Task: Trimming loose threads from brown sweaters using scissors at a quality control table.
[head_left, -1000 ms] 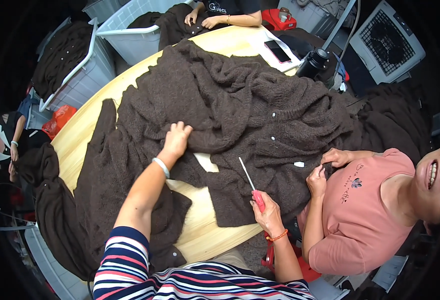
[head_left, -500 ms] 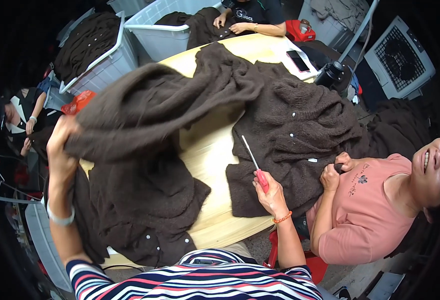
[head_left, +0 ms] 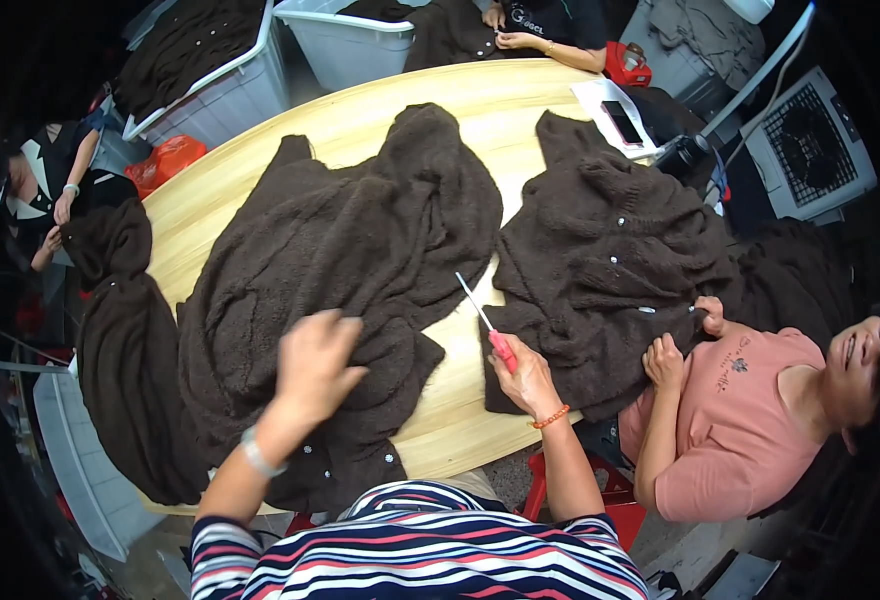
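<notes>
Reaching over the wooden bench (head_left: 520,110), our left hand (head_left: 312,362) hovers just above a dark brown knitted cardigan (head_left: 340,260) spread across the bench's left half, fingers loosely spread and holding nothing. Our right hand (head_left: 527,378) is closed round the red handle of a pair of thread snips (head_left: 487,320), the pale blades pointing up and away over bare wood, clear of the knit. A second brown cardigan (head_left: 610,270) lies to the right, where a co-worker's hands (head_left: 682,342) grip its buttoned edge. Further garments hang off the bench's left side, and grey plastic tubs (head_left: 345,40) stand beyond the far edge. In our judgement, the garment should be pressed flat with the left palm before any trimming, so that loose ends stand proud. We advise keeping the blade tips low and angled off the fabric, and well apart from the neighbouring hands.
</notes>
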The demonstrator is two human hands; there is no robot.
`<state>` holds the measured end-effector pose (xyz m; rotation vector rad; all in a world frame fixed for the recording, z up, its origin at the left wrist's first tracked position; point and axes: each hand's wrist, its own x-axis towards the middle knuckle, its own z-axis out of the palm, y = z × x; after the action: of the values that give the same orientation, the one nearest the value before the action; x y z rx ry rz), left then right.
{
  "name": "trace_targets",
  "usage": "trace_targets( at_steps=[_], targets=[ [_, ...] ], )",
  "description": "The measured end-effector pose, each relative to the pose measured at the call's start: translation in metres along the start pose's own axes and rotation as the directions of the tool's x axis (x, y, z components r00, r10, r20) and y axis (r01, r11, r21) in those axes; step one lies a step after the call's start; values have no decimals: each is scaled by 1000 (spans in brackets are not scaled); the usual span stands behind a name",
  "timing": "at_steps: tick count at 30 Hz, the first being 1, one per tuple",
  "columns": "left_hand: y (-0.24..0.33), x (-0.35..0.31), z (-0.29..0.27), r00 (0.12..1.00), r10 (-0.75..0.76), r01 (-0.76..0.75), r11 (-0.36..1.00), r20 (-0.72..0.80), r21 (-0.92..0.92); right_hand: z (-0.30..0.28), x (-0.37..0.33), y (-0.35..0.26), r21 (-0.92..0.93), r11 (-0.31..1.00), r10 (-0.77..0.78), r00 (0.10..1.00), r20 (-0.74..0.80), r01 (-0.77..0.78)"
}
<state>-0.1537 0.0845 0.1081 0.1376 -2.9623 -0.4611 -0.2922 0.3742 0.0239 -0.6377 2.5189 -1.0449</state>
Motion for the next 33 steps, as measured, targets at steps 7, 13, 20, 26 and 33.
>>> trace_targets(
  at_steps=[7,13,20,26,33],
  targets=[
    [-21,44,150,952,-64,-69,907,298,415,-13,-15,6,104,994,51,998,-38,-46],
    [-47,71,124,810,-210,144,976,547,161,-12,-19,34,39,979,200,980,20,-201],
    [-31,63,186,970,-135,32,896,202,444,24,11,47,-132,943,328,921,209,-306],
    [-31,83,142,965,-181,232,923,188,-307,37,14,82,-170,947,305,930,207,-273],
    [-46,55,0,891,-411,211,-5,194,-978,41,84,39,-37,989,147,927,345,-143]
  ],
)
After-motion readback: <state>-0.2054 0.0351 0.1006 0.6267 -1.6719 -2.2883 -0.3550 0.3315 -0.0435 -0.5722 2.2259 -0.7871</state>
